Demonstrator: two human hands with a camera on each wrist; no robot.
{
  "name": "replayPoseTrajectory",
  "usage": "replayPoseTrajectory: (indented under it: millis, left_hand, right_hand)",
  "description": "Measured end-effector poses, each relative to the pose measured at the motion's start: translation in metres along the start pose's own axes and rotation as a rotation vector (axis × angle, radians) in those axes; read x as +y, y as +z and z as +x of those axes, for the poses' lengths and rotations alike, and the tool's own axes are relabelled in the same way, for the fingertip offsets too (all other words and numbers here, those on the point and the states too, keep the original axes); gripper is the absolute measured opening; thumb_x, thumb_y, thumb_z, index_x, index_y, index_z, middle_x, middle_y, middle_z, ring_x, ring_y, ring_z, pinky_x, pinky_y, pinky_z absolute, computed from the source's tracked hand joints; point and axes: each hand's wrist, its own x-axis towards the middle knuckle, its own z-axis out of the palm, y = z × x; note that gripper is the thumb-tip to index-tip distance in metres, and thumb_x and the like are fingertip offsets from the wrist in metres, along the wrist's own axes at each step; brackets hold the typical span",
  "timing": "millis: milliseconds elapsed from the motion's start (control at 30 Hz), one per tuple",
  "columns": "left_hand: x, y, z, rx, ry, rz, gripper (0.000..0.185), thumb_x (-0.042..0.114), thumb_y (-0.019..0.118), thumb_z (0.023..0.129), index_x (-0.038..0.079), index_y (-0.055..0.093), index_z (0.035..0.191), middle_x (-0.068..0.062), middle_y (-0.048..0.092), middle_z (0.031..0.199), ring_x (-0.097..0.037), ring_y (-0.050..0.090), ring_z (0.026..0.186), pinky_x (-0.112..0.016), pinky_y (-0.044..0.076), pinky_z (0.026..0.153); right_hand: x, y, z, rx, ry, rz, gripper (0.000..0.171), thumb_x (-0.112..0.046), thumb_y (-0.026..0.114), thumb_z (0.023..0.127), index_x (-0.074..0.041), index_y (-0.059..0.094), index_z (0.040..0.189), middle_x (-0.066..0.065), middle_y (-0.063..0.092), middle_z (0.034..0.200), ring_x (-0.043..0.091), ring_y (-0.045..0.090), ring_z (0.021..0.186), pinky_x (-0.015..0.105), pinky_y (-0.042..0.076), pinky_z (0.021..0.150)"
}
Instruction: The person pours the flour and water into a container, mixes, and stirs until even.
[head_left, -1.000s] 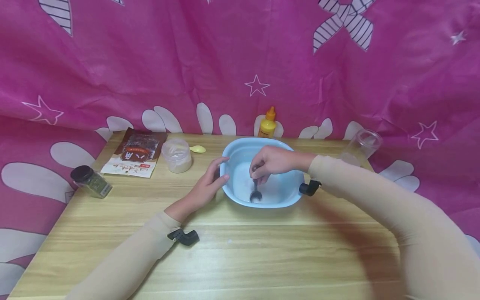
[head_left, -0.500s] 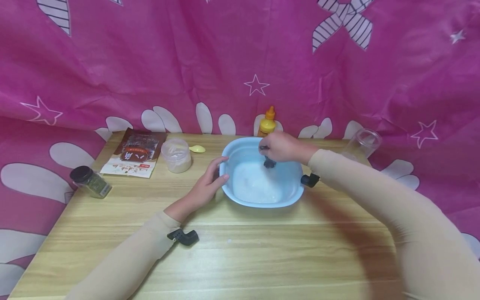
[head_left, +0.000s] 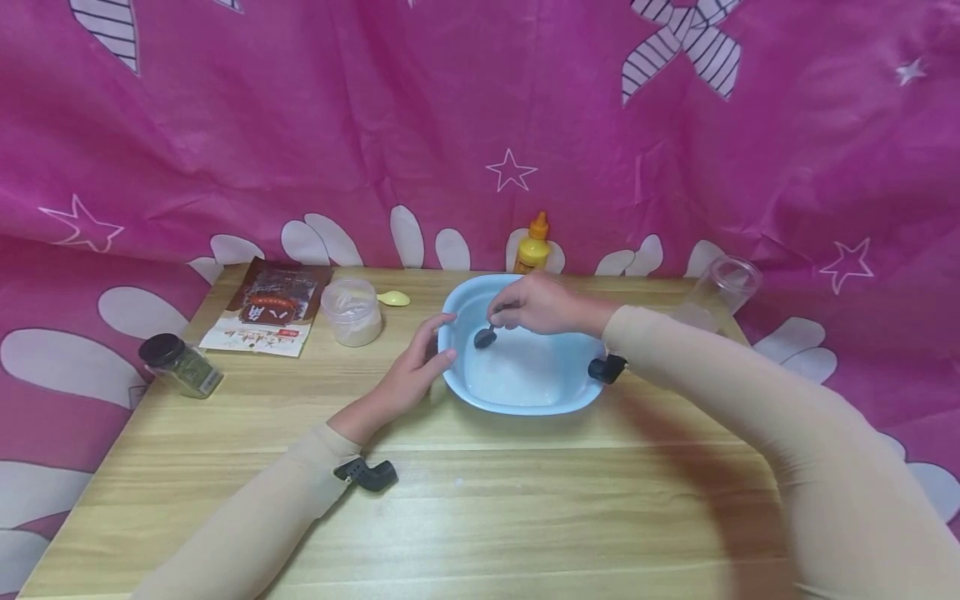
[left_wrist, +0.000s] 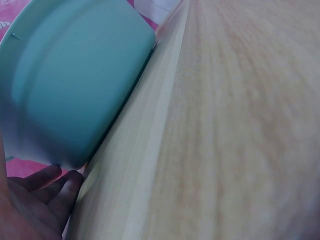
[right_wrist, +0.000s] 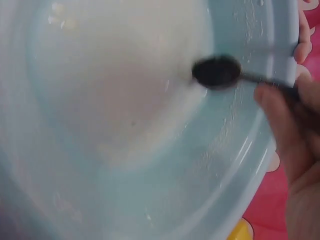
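Note:
A light blue basin [head_left: 577, 392] with white liquid [head_left: 517, 371] in it stands at the middle of the wooden table [head_left: 480, 508]. My left hand [head_left: 420, 358] holds the basin's left rim, thumb on top and fingers against the outer wall. In the left wrist view those fingers [left_wrist: 42, 200] lie by the basin [left_wrist: 75, 85]. My right hand [head_left: 542, 304] is over the basin's far side and pinches a black spoon [head_left: 486, 336], whose bowl sits near the left inner wall. The right wrist view shows the spoon [right_wrist: 217, 71] blurred over the liquid [right_wrist: 115, 85], with my right hand [right_wrist: 295, 135] beside it.
Left of the basin are a clear tub of pale powder [head_left: 352, 311], a small yellow spoon [head_left: 395, 297], a brown packet [head_left: 266, 315] and a dark-capped spice jar [head_left: 180, 364]. A yellow squeeze bottle [head_left: 534, 246] stands behind it. A clear cup [head_left: 720, 287] lies at the right edge.
My right hand has carried the spoon round inside the basin, from the near side to the far side and then to the left wall. The left hand has stayed on the rim.

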Motion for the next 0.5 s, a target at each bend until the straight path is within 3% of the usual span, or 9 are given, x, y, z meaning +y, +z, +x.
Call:
replayPoseTrajectory:
  millis: [133,267,400,500]
  left_hand:
    - [0.000,0.000,0.000,0.002,-0.011,0.004,0.059,0.015,0.056,0.117,0.016,0.032,0.170,-0.032,0.042,0.168,-0.049,0.049,0.153,-0.060,0.050,0.119]
    - [0.001,0.000,0.000,0.006,-0.016,0.022,0.059,0.016,0.056,0.116,0.016,0.033,0.170,-0.030,0.040,0.171,-0.049,0.048,0.154,-0.060,0.048,0.121]
    - [0.002,0.000,0.000,0.015,-0.020,0.037,0.058,0.016,0.057,0.116,0.016,0.034,0.170,-0.027,0.040,0.172,-0.048,0.048,0.154,-0.061,0.047,0.122]
    - [0.002,-0.001,0.000,0.017,-0.022,0.039,0.058,0.016,0.057,0.116,0.016,0.034,0.170,-0.027,0.039,0.173,-0.048,0.048,0.154,-0.061,0.045,0.123]
  right_hand:
    - [0.007,-0.002,-0.001,0.044,0.015,-0.124,0.020,-0.016,0.078,0.106,-0.009,0.085,0.123,-0.002,0.082,0.103,0.018,0.070,0.090,0.034,0.064,0.082]
    - [0.011,-0.009,-0.005,0.019,0.046,-0.224,0.016,-0.014,0.074,0.107,-0.006,0.085,0.116,0.001,0.078,0.092,0.020,0.068,0.080,0.034,0.063,0.076]
    - [0.010,-0.014,-0.007,-0.091,0.107,-0.251,0.017,-0.015,0.070,0.107,-0.006,0.084,0.111,0.000,0.073,0.084,0.019,0.066,0.078,0.035,0.061,0.077]
    - [0.006,-0.015,-0.009,-0.214,0.152,-0.173,0.018,-0.016,0.070,0.106,-0.005,0.084,0.110,0.000,0.075,0.081,0.017,0.071,0.078,0.036,0.061,0.079]
